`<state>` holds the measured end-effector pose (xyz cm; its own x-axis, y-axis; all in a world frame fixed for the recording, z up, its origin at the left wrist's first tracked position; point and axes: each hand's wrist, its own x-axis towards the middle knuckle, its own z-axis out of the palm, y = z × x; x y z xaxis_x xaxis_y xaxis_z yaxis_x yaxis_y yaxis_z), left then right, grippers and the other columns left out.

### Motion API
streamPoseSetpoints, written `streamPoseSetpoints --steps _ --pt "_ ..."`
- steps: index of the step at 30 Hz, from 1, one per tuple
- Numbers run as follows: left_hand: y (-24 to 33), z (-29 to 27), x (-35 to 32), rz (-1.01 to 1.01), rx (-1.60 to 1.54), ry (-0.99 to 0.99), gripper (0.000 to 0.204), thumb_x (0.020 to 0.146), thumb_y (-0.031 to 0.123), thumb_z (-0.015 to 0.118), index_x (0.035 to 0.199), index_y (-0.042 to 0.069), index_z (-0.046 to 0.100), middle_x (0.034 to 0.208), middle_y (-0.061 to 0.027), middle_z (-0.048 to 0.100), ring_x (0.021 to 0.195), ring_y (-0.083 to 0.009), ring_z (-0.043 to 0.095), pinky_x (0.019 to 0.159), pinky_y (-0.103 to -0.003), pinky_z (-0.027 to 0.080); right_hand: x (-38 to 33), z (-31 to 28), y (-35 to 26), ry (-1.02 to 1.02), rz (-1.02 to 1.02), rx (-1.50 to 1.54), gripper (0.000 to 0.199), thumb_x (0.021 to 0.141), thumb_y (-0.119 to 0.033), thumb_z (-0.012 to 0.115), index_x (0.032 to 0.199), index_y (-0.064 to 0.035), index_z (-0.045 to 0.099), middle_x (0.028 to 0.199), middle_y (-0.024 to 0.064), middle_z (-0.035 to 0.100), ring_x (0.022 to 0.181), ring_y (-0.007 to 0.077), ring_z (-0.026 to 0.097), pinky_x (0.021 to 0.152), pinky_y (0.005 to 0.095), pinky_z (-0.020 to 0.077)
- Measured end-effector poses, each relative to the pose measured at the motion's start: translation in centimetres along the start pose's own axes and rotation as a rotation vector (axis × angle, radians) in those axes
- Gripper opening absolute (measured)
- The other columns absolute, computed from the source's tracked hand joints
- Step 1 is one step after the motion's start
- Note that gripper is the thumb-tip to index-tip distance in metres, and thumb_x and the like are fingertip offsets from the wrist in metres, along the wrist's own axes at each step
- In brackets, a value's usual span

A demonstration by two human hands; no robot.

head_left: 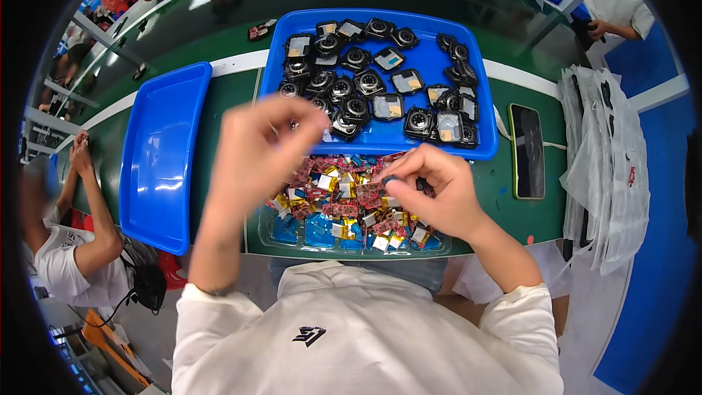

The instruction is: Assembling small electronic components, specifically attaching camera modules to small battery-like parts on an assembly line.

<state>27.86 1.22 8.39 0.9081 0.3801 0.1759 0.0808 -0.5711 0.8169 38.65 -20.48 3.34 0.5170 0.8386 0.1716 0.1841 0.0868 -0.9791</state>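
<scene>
The right hand (442, 190) pinched a small dark part (390, 179) between thumb and forefinger, above the clear tray (351, 251). The left hand (257, 145) hung to its left, fingers and thumb curved toward each other; blur smeared it, and I could not tell whether anything was in its grasp. Whether the dark part was joined to one of the red boards (342, 209) under it could not be told either.

Handling such a part well probably called for a light fingertip grip on its edges, without squeezing or bending. Since the boards lay tangled with silvery, yellow-taped cells (327, 182), a piece was likely best lifted straight up and singly, so that no neighbour snagged. Keeping both hands low over the clear tray would mean that a slip landed softly among the pieces.

The desk (501, 221) was green and glossy, crossed by a white strip (235, 63). Beyond the clear tray stood a blue tray (433, 35) of black watch cases (355, 110), some face down. A second blue tray (165, 161) stood to the left, a phone (528, 151) to the right, near hanging plastic sheets (608, 168). Co-workers sat or stood around: one at the left (88, 249), others farther off.
</scene>
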Motion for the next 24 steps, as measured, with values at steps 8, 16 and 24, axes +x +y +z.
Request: streamPoseSetpoints --steps 8,16,24 --pt "-0.5 5.2 -5.4 0.11 -0.196 0.048 0.019 0.069 0.005 0.079 0.087 0.003 0.072 0.07 -0.0024 0.065 0.058 -0.0095 0.051 0.053 -0.023 0.042 0.6 -0.2 -0.2 0.062 0.167 0.357 0.01 0.088 0.0 0.061 0.092 0.002 0.052 0.096 0.0174 0.067 0.085 0.0164 0.067 0.068 0.0253 0.0551" --pt "0.1 6.0 -5.5 0.039 -0.22 0.086 0.018 0.067 0.008 0.08 0.082 0.006 0.071 0.075 -0.0026 0.065 0.062 -0.0108 0.052 0.056 -0.024 0.039 0.2 -0.3 -0.5 0.04 0.219 0.369 0.012 0.088 -0.001 0.062 0.094 0.0007 0.051 0.098 0.0158 0.067 0.085 0.0164 0.068 0.067 0.0245 0.0546" --pt "-0.3 5.7 -6.4 -0.106 -0.434 -0.062 0.008 0.078 0.001 0.07 0.084 0.002 0.065 0.085 -0.0017 0.067 0.071 -0.0018 0.056 0.061 -0.018 0.044 -0.3 0.8 -1.1 0.148 -0.012 -0.247 0.013 0.079 -0.001 0.07 0.092 0.0014 0.07 0.087 0.0106 0.071 0.07 0.0138 0.067 0.063 0.0257 0.0526"
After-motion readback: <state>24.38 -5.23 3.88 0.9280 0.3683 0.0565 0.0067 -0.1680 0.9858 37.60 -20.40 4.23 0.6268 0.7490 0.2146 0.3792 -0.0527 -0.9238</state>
